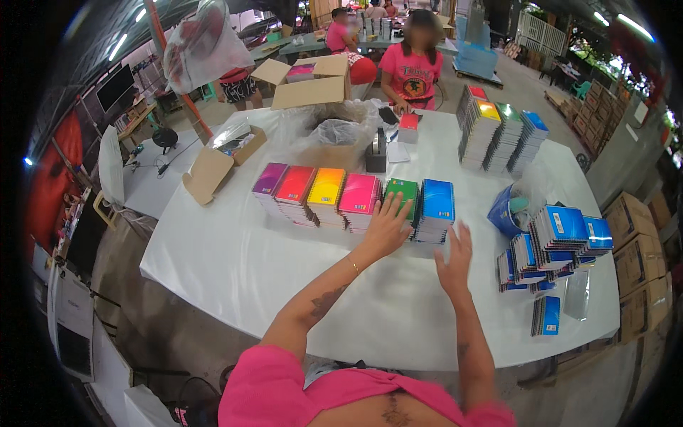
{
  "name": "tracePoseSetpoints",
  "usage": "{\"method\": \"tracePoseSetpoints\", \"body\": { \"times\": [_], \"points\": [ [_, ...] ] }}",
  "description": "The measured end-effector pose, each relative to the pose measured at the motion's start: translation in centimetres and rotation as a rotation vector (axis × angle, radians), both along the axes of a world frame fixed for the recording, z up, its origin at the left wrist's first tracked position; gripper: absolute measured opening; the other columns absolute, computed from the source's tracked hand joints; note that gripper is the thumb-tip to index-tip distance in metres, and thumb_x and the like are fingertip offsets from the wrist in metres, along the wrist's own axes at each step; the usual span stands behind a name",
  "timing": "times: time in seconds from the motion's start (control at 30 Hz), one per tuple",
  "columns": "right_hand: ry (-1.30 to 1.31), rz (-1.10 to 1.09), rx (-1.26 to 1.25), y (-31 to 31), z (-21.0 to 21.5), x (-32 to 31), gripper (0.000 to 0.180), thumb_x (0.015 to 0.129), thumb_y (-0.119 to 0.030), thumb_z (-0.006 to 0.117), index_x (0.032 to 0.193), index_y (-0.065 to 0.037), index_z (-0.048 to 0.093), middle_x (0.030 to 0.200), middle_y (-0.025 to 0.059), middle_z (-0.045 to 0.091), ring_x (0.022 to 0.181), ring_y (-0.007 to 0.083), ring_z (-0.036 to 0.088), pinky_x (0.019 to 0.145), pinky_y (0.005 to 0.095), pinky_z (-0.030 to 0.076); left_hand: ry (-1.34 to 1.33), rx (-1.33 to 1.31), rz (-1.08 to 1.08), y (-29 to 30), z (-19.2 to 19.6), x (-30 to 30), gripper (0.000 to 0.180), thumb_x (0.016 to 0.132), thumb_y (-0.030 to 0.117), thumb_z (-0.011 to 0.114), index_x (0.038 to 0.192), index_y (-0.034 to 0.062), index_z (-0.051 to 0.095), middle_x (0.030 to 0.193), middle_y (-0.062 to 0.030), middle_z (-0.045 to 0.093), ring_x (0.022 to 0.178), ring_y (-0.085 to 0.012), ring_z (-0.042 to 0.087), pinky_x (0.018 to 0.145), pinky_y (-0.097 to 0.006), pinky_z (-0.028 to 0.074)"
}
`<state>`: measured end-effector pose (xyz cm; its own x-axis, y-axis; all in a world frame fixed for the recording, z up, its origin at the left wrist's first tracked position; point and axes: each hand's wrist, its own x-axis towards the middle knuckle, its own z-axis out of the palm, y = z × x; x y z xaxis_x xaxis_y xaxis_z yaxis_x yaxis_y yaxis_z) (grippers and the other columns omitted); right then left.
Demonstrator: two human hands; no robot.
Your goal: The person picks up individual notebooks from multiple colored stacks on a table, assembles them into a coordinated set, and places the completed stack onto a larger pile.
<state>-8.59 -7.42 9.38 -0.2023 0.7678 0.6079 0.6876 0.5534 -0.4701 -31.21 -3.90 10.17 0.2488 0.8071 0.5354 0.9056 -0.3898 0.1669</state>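
Note:
Spiral notebooks stand in a row of neat stacks across the table: purple (271, 178), red (296, 186), yellow (327, 186), pink (361, 193), green (409, 189) and blue (437, 201). My left hand (388, 231) lies over the front of the green stack with its fingers spread, hiding part of its top cover. Beside the near right corner of the blue stack, my right hand (455, 263) is held up, fingers stretched and nothing in them. Whether it touches that stack I cannot tell.
Piled blue notebooks (562, 228) and a smaller bundle (546, 315) lie at right, near a blue bin (504, 212). Tall notebook stacks (480, 135) rise behind. A tape dispenser (376, 153) and open cartons (206, 174) stand beyond the row. Across the table, a person (411, 71) handles a red-covered notebook stack (408, 122).

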Motion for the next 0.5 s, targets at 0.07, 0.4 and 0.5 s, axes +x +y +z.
{"method": "tracePoseSetpoints", "body": {
  "times": [0.07,0.4,0.5],
  "points": [
    [-0.240,-0.100,0.082,3.6,0.7,-2.7,0.050,0.084,-0.011,0.068,0.133,-0.007,0.056,0.148,0.0153,0.045,0.138,0.0355,0.039,0.112,0.0527,0.029,0.015,-0.009,0.008,0.9,-0.6,0.0,0.059,0.089,0.023,0.065,0.143,0.0070,0.046,0.150,-0.0198,0.041,0.141,-0.0372,0.036,0.111,-0.055,0.033],
    [0.053,-0.182,0.138,5.3,3.4,-2.0,0.024,0.086,-0.002,0.060,0.107,-0.009,0.068,0.103,0.0112,0.069,0.103,0.0287,0.063,0.093,0.0446,0.044,-0.135,0.059,-0.077,0.0,4.6,-2.6,0.043,0.090,0.006,0.055,0.133,0.0070,0.055,0.116,-0.0147,0.067,0.102,-0.0321,0.064,0.084,-0.044,0.049],
    [0.550,-0.036,-0.112,1.1,2.1,0.0,0.024,0.082,0.011,0.053,0.097,-0.004,0.063,0.103,0.0128,0.068,0.104,0.0264,0.063,0.094,0.0361,0.047,-0.229,-0.107,0.039,-5.0,10.0,-3.8,0.036,0.090,0.012,0.056,0.125,0.0053,0.060,0.104,-0.0170,0.069,0.088,-0.0348,0.067,0.074,-0.047,0.052]
  ]
}}
